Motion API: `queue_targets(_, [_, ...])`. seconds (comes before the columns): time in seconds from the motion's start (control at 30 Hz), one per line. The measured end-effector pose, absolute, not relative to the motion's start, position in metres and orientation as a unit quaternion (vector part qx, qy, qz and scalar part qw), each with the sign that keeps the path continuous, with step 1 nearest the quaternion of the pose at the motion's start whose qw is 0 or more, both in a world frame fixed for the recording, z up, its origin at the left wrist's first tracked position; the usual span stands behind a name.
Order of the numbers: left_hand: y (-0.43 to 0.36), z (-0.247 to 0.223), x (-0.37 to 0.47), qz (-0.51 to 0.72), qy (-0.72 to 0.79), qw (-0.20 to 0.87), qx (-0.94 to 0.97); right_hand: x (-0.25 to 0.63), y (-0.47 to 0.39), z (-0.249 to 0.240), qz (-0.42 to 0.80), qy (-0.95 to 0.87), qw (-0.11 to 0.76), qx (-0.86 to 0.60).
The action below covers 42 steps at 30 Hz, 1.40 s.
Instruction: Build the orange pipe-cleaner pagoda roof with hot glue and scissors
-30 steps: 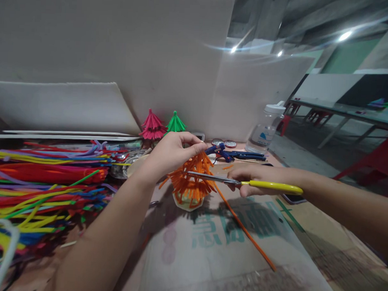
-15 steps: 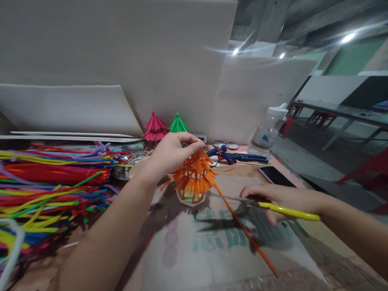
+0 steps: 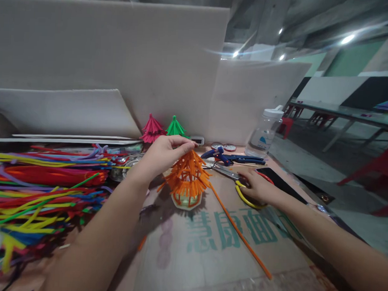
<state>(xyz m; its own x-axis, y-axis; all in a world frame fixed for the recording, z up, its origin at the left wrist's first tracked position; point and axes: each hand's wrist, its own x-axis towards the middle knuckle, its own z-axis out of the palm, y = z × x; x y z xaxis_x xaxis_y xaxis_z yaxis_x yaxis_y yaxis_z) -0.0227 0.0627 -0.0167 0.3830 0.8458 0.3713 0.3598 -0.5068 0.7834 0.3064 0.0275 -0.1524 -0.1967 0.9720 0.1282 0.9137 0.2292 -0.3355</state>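
Note:
An orange two-tiered pipe-cleaner piece [image 3: 189,177] stands upright on a pale base, on the cardboard [image 3: 176,252]. My left hand [image 3: 171,151] pinches its top from above. From its right side a long orange pipe cleaner [image 3: 241,233] runs toward the front. Further right, my right hand [image 3: 254,186] is closed on the scissors [image 3: 251,202], which have yellow and red handles and lie flat with the blades pointing left toward the glue gun [image 3: 224,156]. The fingertips of my right hand are partly hidden by the handle.
Bundles of coloured pipe cleaners [image 3: 44,190] cover the left side. Behind are a pink piece [image 3: 152,128], a green piece [image 3: 175,126] and white boards [image 3: 105,43]. A phone [image 3: 280,183] and water bottle [image 3: 264,132] are at the right.
My right hand has moved back and left with the scissors, from above the cardboard down beside the phone. My left hand stays at the orange piece's top.

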Motion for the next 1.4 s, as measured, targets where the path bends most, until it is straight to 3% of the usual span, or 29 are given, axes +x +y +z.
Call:
queue_targets(0.2, [0.061,-0.014,-0.025,0.379,0.405,0.28,0.784,0.273,0.011,-0.123,0.026,-0.771,0.152,-0.618])
queue_targets(0.4, [0.059,-0.012,-0.027,0.363,0.405,0.274,0.794,0.213,0.003,-0.111,0.104,-0.76,0.063,-0.638])
queue_targets(0.5, [0.058,-0.012,-0.027,0.363,0.39,0.268,0.802,0.203,0.006,-0.121,0.105,-0.761,0.064,-0.637])
queue_targets(0.77, [0.06,-0.018,-0.021,0.405,0.373,0.284,0.785,0.23,0.011,-0.114,0.143,-0.738,0.177,-0.635])
queue_targets(0.97, [0.062,-0.022,-0.021,0.406,0.365,0.283,0.789,0.231,0.001,-0.085,0.343,-0.64,0.427,-0.539])
queue_targets(1.03, [0.061,-0.021,-0.02,0.413,0.361,0.27,0.791,0.222,-0.008,-0.075,0.399,-0.609,0.467,-0.501])
queue_targets(1.2, [0.059,-0.018,-0.018,0.414,0.356,0.262,0.796,0.191,-0.024,-0.052,0.416,-0.63,0.468,-0.459])
queue_targets(1.4, [0.06,-0.019,-0.021,0.386,0.358,0.279,0.803,0.167,-0.009,-0.047,0.254,-0.722,0.442,-0.467])
